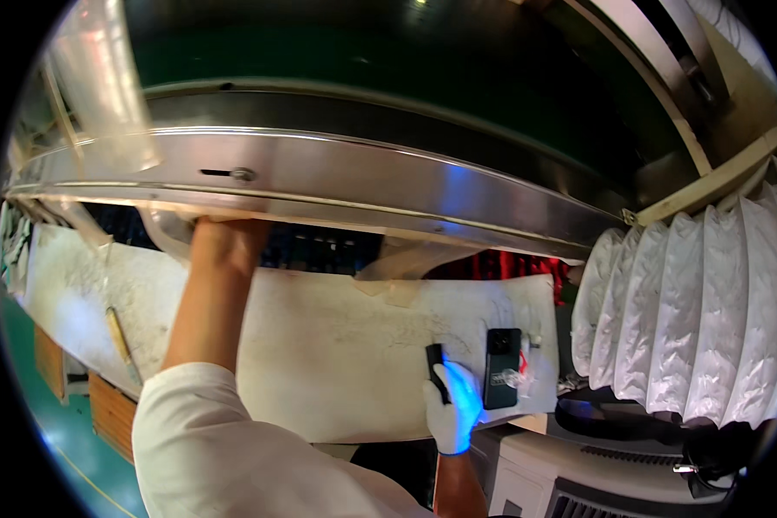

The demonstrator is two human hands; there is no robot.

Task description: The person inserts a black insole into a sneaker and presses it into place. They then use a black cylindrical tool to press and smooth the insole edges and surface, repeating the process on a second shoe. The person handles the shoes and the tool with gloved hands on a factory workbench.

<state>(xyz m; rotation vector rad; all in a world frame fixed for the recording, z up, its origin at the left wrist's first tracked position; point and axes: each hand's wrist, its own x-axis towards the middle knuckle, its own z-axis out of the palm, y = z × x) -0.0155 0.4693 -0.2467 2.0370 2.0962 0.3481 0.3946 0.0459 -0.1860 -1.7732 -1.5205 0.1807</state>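
Observation:
My left arm reaches forward under a long metal beam (345, 177), which hides the hand from the wrist on. My right hand (451, 413), in a white glove, rests low over the pale work surface (319, 363) with its fingers closed round a slim black bar-shaped object (435, 356). Bright blue light falls across the glove's right side. Just right of that hand lies a dark phone (502, 369) with a round camera block, partly covered by a small clear plastic piece (515, 377). What my left hand touches cannot be seen.
Clear plastic flaps (414, 259) hang from the beam, with dark and red shapes behind. A tool with a wooden handle (116, 332) lies at the left. A ribbed white duct (682, 311) fills the right side, above a grey machine housing (578, 475).

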